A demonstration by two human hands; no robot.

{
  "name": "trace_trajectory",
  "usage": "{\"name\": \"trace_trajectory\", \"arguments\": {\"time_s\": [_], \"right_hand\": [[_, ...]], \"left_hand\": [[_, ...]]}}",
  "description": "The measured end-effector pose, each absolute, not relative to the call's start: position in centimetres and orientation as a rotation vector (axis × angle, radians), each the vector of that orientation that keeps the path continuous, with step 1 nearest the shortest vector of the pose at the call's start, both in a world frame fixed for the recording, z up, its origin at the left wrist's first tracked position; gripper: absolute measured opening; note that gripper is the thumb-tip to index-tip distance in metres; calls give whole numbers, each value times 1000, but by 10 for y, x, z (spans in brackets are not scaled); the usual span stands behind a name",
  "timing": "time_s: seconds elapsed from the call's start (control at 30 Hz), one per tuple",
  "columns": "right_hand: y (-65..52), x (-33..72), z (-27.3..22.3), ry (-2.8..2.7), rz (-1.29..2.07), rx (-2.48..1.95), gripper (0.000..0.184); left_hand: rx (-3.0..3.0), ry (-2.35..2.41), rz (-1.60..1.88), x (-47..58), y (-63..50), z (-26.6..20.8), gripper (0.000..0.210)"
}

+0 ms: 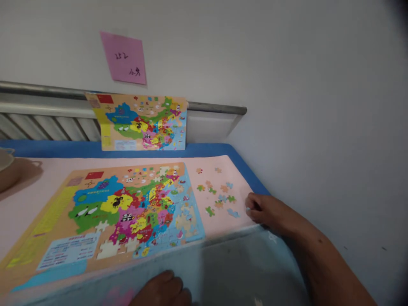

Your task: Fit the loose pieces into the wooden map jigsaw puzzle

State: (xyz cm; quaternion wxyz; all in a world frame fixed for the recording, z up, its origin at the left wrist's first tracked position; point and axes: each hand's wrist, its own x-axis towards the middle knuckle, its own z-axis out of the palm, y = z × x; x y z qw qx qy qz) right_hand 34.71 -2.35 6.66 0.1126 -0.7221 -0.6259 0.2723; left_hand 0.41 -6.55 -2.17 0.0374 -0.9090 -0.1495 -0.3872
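My right hand [263,209] is closed at the table's right edge, beside a scatter of loose jigsaw pieces [219,197]. Its fingers curl inward, so whatever they may hold is hidden. At the bottom of the view, over pale blue cloth, my left hand [163,291] is curled with its fingertips out of sight. A map jigsaw puzzle [92,197] lies on the table to the left of the loose pieces. Pale bare gaps show along its lower edge, on its right side and near its upper right corner.
A printed map sheet [127,127] leans upright against the metal rail [216,107] behind the table. The table has a pink top [219,165] with a blue border [242,170]. A bowl-like container [8,170] stands at the far left. A pink note [126,59] is on the wall.
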Motion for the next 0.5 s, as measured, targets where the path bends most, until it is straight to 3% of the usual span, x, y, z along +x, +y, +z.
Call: {"name": "trace_trajectory", "arguments": {"time_s": [0.07, 0.17, 0.27, 0.37, 0.5], "right_hand": [[-22, 336, 71, -1712, 903, -1984, 12], [-16, 308, 80, -1559, 1012, -1721, 28], [-9, 270, 82, -1399, 1197, -1541, 31], [-4, 238, 70, -1328, 1433, -1466, 29], [-3, 220, 42, -1152, 1452, -1450, 34]], "left_hand": [[-2770, -482, -1214, 4, -66, -20, 55], [-2766, -492, -1239, 5, -68, -22, 54], [-2770, -449, -1241, 6, -69, -25, 52], [-2760, -457, -1241, 6, -69, -26, 52], [-2758, -462, -1284, 6, -66, -26, 57]]}}
